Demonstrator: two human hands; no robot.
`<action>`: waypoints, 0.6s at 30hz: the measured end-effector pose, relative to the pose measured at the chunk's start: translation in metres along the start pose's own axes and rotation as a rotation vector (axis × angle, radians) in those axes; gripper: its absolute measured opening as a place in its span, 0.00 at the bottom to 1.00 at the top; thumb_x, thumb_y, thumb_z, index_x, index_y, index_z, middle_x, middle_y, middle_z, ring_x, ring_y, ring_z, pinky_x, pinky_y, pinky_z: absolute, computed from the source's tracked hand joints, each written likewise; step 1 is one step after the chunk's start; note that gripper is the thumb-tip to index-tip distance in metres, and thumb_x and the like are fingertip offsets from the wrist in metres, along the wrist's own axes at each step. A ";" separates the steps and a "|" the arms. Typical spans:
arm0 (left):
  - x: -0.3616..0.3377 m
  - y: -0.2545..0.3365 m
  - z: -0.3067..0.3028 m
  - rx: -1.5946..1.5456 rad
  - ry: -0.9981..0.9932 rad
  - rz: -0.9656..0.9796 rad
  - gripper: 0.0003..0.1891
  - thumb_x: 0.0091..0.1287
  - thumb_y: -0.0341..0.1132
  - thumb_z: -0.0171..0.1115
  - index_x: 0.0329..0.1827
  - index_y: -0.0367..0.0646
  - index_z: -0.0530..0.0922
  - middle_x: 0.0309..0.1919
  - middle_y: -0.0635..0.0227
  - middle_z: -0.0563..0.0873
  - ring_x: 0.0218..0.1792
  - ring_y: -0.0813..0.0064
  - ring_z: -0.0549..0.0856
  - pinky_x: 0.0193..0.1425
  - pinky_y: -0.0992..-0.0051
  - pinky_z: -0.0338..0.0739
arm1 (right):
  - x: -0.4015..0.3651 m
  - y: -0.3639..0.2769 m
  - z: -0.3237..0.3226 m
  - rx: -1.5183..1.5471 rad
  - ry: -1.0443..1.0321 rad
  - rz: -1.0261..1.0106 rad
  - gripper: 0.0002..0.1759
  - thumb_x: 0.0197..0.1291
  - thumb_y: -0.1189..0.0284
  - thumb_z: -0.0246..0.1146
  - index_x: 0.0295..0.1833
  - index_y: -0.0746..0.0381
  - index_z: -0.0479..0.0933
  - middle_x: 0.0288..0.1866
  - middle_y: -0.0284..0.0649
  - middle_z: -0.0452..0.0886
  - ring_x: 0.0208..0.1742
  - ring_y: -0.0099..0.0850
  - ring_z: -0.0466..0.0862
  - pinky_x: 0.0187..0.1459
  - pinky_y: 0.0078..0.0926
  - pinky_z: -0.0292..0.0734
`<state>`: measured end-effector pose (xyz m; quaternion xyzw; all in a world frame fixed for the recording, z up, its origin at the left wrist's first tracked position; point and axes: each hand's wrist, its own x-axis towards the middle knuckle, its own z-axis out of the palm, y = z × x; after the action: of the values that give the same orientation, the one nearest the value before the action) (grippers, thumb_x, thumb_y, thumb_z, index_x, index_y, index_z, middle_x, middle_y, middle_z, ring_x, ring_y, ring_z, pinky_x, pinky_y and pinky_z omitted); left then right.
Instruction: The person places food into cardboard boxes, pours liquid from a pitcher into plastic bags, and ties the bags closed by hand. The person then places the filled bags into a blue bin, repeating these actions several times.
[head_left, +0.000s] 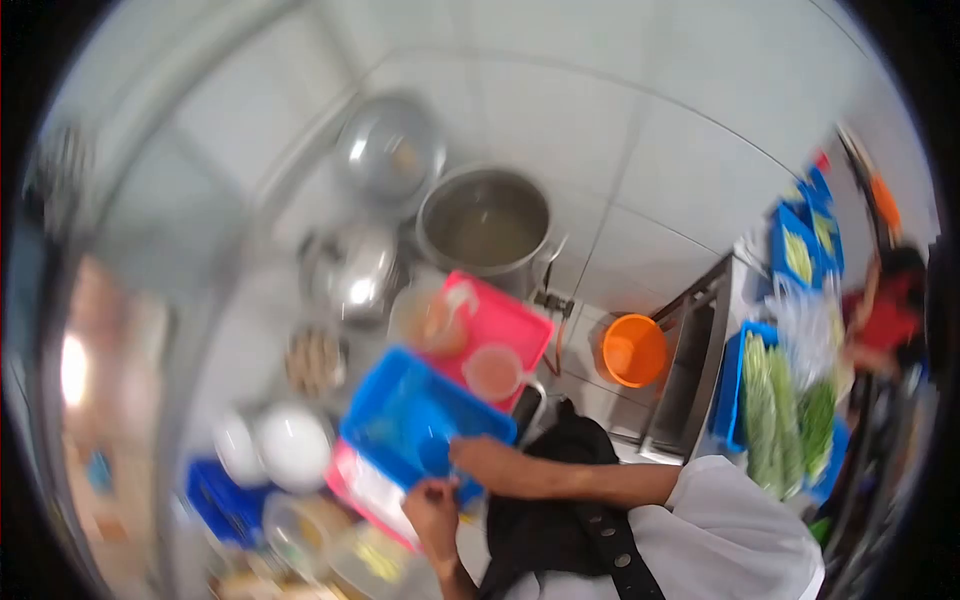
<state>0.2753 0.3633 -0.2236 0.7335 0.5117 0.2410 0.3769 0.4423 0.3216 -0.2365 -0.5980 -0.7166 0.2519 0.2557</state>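
A blue plastic tub (pixel 385 372) sits on the counter, partly over a pink tray (pixel 520 322). Inside its near side lies a small, darker blue round thing (pixel 434 457). My right hand (pixel 484 464) reaches over the tub's rim with curled fingers against this round thing; blur hides what it grips. My left hand (pixel 432 514) is closed in a pinch at the tub's near corner, and what is in it is too small to name. Under the left hand is a white sheet or bag (pixel 372 482) on a pink surface.
A large metal pot (pixel 485 222) with liquid stands behind, beside metal lids (pixel 390 150). White bowls (pixel 292 447) and a dark blue basket (pixel 225 505) are at left. An orange bucket (pixel 635 350) is on the floor. Bagged greens (pixel 765 420) and another person (pixel 885 305) are at right.
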 end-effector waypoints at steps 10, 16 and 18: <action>0.027 0.006 -0.020 0.477 -0.231 0.085 0.15 0.58 0.42 0.69 0.31 0.35 0.85 0.25 0.51 0.86 0.27 0.59 0.86 0.38 0.63 0.77 | 0.016 -0.010 -0.012 0.259 0.114 -0.067 0.10 0.48 0.74 0.65 0.31 0.72 0.80 0.30 0.55 0.83 0.35 0.51 0.86 0.31 0.44 0.79; 0.050 -0.053 -0.020 0.503 -0.260 -0.168 0.19 0.55 0.31 0.70 0.50 0.35 0.82 0.42 0.60 0.87 0.44 0.63 0.83 0.49 0.66 0.77 | 0.014 0.011 0.003 0.180 0.478 -0.322 0.07 0.54 0.76 0.59 0.34 0.70 0.79 0.32 0.54 0.82 0.36 0.51 0.85 0.30 0.44 0.78; 0.044 -0.049 -0.017 0.645 -0.048 0.383 0.08 0.54 0.30 0.68 0.21 0.33 0.83 0.15 0.60 0.84 0.16 0.72 0.84 0.25 0.70 0.80 | 0.022 0.028 0.013 0.160 0.363 -0.320 0.07 0.55 0.75 0.58 0.35 0.69 0.78 0.33 0.54 0.81 0.36 0.51 0.84 0.33 0.45 0.77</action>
<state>0.2505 0.4191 -0.2540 0.9023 0.4058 0.1165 0.0867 0.4505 0.3474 -0.2631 -0.4904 -0.7221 0.1525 0.4634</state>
